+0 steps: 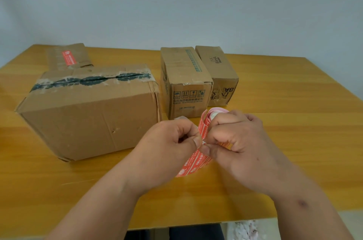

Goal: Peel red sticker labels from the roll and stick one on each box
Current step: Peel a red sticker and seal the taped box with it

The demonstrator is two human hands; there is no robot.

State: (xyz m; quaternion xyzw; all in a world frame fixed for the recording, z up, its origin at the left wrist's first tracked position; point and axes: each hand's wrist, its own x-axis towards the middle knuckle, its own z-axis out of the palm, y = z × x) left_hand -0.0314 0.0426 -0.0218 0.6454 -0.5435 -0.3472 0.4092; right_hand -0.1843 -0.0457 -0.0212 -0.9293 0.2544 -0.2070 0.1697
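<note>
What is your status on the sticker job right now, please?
Left hand and right hand both pinching the label roll, peeling. Back-left box labelled; three boxes unlabelled on top. Nothing in the way.

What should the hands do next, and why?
Probably peel a sticker free: the left hand pinches a label edge while the right hand holds the roll. Only the back-left box shows a red sticker; the big box shows none.
</note>
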